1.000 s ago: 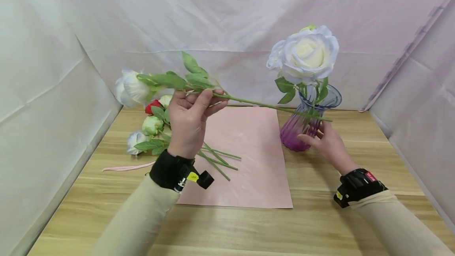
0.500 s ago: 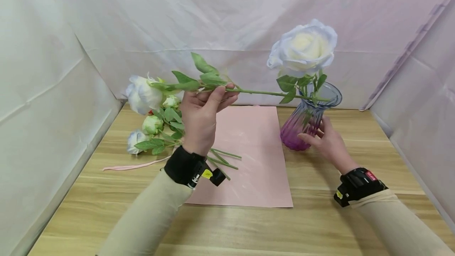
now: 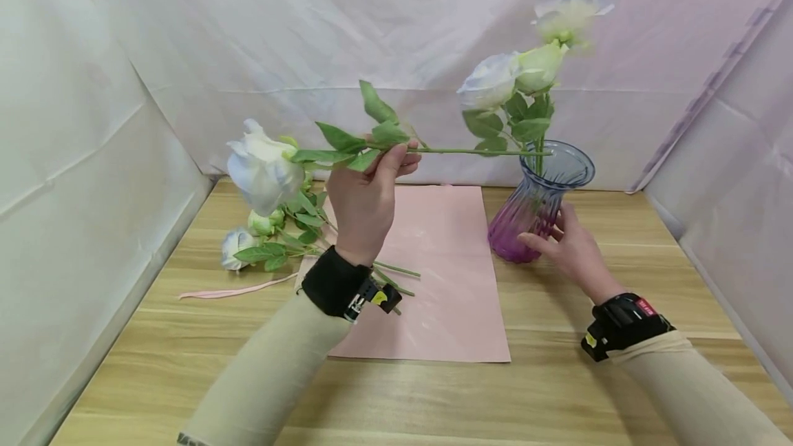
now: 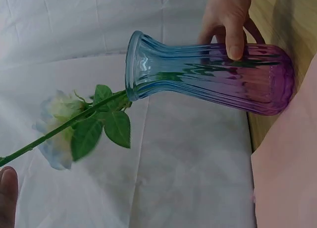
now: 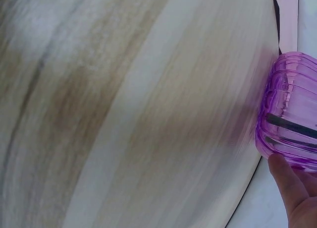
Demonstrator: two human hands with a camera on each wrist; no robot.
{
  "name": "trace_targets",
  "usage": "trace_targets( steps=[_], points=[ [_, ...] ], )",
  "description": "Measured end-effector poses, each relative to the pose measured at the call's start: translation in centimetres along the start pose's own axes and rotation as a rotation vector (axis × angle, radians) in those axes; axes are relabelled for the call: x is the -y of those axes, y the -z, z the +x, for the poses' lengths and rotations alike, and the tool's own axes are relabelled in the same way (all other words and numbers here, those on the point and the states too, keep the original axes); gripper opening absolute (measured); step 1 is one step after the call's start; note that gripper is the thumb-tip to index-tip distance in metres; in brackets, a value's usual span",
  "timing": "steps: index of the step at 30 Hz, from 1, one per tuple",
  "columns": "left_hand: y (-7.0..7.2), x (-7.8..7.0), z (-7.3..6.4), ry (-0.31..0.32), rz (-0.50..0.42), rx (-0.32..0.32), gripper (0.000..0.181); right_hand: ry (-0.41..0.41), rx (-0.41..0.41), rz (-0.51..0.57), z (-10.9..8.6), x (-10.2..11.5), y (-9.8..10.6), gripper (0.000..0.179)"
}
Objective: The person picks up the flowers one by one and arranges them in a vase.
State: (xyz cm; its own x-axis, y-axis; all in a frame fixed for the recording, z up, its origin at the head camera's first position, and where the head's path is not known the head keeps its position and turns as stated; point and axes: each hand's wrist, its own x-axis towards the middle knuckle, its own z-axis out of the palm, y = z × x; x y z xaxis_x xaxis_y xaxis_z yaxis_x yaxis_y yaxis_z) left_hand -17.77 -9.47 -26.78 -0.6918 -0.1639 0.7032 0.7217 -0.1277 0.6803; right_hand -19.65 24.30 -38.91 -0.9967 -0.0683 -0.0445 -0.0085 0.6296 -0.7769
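My left hand [image 3: 362, 205] pinches a white-blue rose [image 3: 266, 167] by its leafy stem, head pointing left. The stem lies nearly level, its cut end at the mouth of a ribbed glass vase [image 3: 526, 226], blue above and purple below. In the left wrist view the stem [image 4: 64, 124] slants up to the vase rim, with the left thumb at the edge. My right hand [image 3: 573, 250] holds the vase low on its right side; in the right wrist view its fingers press the purple base [image 5: 292, 109]. Pale roses [image 3: 489, 81] stand in the vase, heads high above the rim.
Left of centre, several roses lie on the wooden table [image 3: 409, 405], among them a white-blue rose [image 3: 237, 248] and a pale green rose [image 3: 263, 224]. Their stems cross a pink sheet [image 3: 446, 281]. A pink ribbon [image 3: 235, 290] lies nearby. White cloth [image 3: 384, 19] encloses the back and sides.
My left hand has moved right and slightly up, levelling the rose stem and bringing its end to the vase mouth. The roses in the vase have swung and spread apart. The right hand stays put.
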Motion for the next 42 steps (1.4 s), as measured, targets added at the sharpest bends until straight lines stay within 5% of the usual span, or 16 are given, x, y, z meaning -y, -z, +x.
trace_targets(
  steps=[7,11,20,27,29,37,42],
  points=[
    [-1.0,-0.6,1.9,-0.01,0.355,-0.019,0.016,0.016,-0.009,-0.002,0.0,-0.1,-0.1,0.103],
    [-1.8,-1.0,3.0,-0.007,0.437,-0.027,0.014,0.021,-0.011,-0.002,0.0,-0.2,0.0,0.104],
    [-4.6,-1.0,4.4,-0.201,0.425,0.017,0.013,0.009,-0.01,-0.006,-0.1,-0.2,0.0,0.106],
    [-6.4,0.8,4.1,-0.314,0.227,0.135,0.022,0.027,-0.022,0.002,-0.1,-0.2,-0.1,0.103],
    [-6.7,1.5,3.9,-0.345,0.239,0.148,0.023,0.029,-0.022,0.008,-0.1,-0.3,-0.1,0.102],
    [-7.9,3.4,3.1,-0.368,0.368,0.166,0.033,0.036,-0.025,0.024,-0.1,-0.4,-0.2,0.103],
    [-8.6,4.3,2.4,-0.216,0.326,0.238,0.024,0.04,-0.036,0.017,0.0,-0.6,-0.3,0.099]
  ],
)
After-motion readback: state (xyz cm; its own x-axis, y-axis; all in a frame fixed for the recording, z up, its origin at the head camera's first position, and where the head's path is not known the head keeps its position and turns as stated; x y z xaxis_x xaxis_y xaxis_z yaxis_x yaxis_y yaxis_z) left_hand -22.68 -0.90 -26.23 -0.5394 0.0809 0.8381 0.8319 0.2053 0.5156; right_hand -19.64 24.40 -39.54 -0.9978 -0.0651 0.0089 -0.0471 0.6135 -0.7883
